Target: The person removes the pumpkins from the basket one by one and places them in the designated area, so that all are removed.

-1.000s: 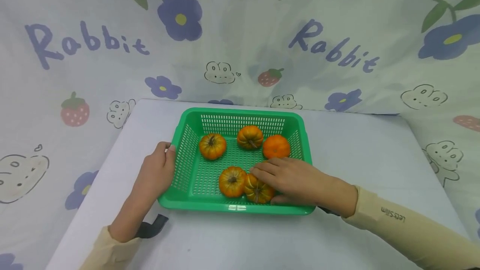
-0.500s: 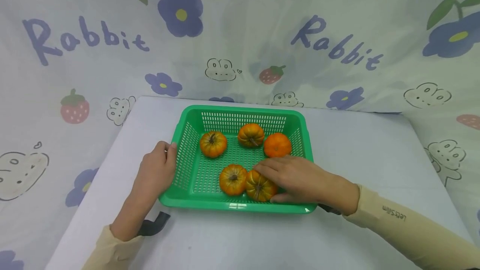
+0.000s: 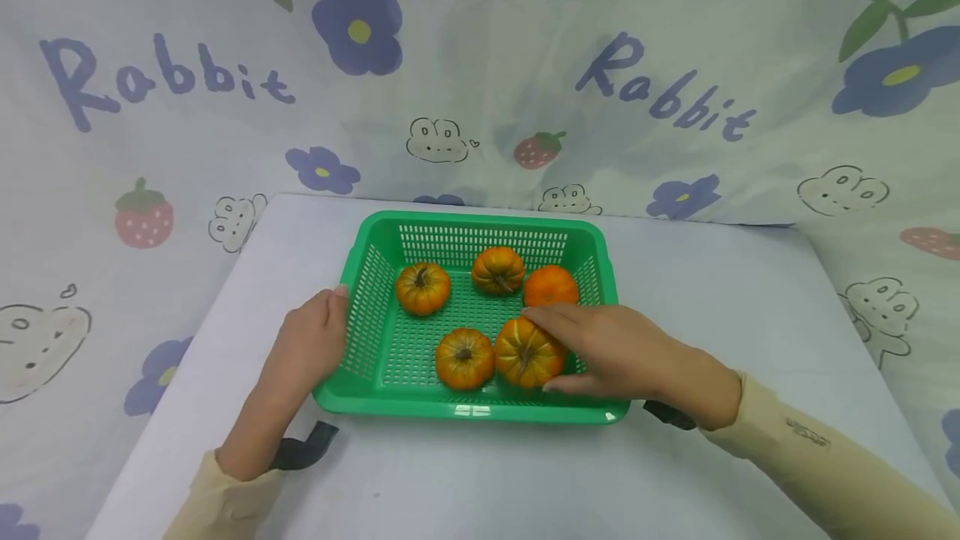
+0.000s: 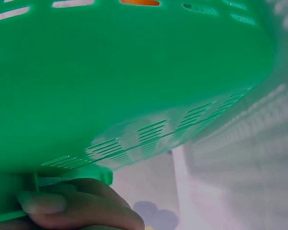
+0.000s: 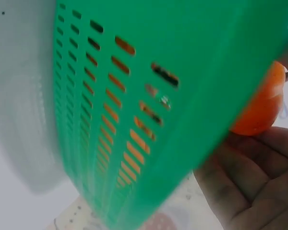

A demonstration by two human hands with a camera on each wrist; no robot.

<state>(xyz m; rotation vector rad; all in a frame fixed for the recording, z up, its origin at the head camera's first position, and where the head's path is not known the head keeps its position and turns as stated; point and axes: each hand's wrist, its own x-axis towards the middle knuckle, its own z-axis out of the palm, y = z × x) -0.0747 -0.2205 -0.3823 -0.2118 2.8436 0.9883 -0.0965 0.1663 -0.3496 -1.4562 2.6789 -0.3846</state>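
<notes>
a white cloth point(image 3: 480, 65) printed with purple flowers, strawberries, rabbit faces and the word "rabbit" hangs behind a white surface point(image 3: 712, 298). on that surface sits a green plastic basket point(image 3: 472, 412) with slotted walls, in the same place as half a second ago. beige sleeves point(image 3: 825, 457) cover both forearms. the left hand point(image 3: 307, 340) grips the basket's left rim, fingers curled round it, unchanged from before. the right hand point(image 3: 611, 348) reaches over the right side, thumb and fingers spread around a striped pumpkin point(image 3: 528, 354) and holding it. that pumpkin now appears raised inside the basket, near its front right corner, and farther from the front wall than before; the hand has shifted along with it. four other pumpkins keep their spots: one front middle point(image 3: 464, 359), which the held one overlapped earlier and now stands just beside, one back left point(image 3: 423, 289), one back middle point(image 3: 498, 271) and a plainer orange one point(image 3: 551, 288) behind the right hand. a dark strap point(image 3: 306, 447) shows at the left wrist.
</notes>
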